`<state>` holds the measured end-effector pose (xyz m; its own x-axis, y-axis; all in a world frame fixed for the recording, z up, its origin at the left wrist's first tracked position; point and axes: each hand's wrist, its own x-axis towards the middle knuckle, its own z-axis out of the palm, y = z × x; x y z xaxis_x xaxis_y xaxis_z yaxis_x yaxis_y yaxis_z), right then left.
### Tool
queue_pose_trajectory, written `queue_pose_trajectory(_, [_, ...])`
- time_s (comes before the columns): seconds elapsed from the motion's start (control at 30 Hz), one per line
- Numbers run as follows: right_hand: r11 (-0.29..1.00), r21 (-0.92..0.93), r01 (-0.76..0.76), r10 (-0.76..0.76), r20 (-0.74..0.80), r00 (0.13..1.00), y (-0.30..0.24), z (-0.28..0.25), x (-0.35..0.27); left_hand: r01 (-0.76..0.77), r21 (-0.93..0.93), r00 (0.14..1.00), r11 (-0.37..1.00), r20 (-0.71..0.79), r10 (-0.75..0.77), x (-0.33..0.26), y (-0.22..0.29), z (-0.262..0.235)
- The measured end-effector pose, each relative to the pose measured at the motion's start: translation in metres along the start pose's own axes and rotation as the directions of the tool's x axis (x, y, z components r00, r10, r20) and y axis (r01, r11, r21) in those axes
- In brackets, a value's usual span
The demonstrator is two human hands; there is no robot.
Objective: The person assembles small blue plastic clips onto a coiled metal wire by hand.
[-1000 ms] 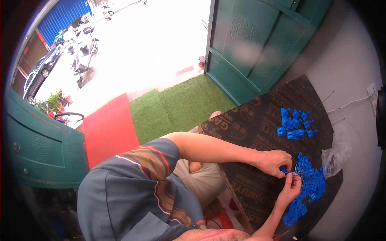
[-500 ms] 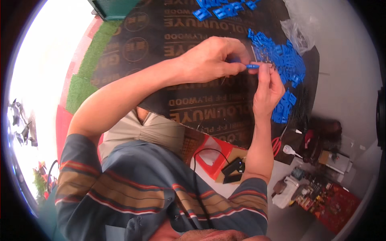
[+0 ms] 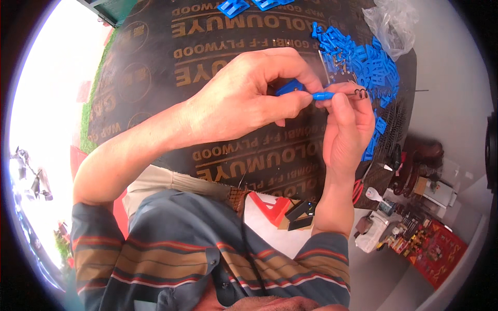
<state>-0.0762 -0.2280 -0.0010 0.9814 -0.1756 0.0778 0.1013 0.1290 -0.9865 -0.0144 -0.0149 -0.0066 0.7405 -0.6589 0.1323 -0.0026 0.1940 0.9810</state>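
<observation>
Larger and slightly lower in the head view than half a second ago, the left hand (image 3: 254, 96) and right hand (image 3: 348, 129) are now seen, while the separate blue clips (image 3: 233, 7) have been carried toward the upper edge by the shifted view. Between the hands, a small blue peg (image 3: 322, 96) is held above the dark printed board (image 3: 290, 150). Its left end is pinched by the left thumb and forefinger, set close together; its right end is gripped by the right thumb and fingers, closed narrow. Behind the left thumb, a blue piece (image 3: 290, 88) is newly exposed, apparently kept within the curled hand, though its hold is too covered to be told. Beyond the right thumb, a dark coil (image 3: 359, 94) is shown more plainly, perhaps a spring. For the work in hand, this is taken to mean that the peg is being handled at the fingertips, not laid down. Past the hands, a pile of blue parts (image 3: 376, 67) is spread near metal pins (image 3: 340, 65) and a clear bag (image 3: 391, 26).
</observation>
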Motion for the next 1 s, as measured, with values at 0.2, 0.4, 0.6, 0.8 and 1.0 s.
queue_pose_trajectory(0.2, [0.996,-0.056,-0.063,0.066,0.062,0.996,-0.003,-0.004,0.002,0.003,-0.029,1.000,1.000,-0.016,-0.003,0.001,-0.001,-0.002])
queue_pose_trajectory(0.4, [0.996,-0.090,-0.014,0.021,0.082,0.996,-0.005,-0.002,0.003,0.002,0.002,0.999,1.000,-0.035,-0.002,0.002,0.000,-0.004])
queue_pose_trajectory(0.6, [0.990,-0.131,0.056,-0.042,0.106,0.993,-0.008,-0.005,0.003,0.043,0.011,0.998,0.999,-0.049,-0.043,0.002,0.003,-0.003])
queue_pose_trajectory(0.8, [0.960,-0.256,0.115,-0.095,0.090,0.991,-0.005,-0.004,0.004,0.052,0.018,0.998,0.998,-0.043,-0.052,0.001,0.001,-0.004])
queue_pose_trajectory(1.0, [0.978,-0.176,0.114,-0.093,0.124,0.988,0.006,-0.001,0.001,0.025,0.043,1.000,0.999,-0.012,-0.024,0.001,-0.004,-0.005])
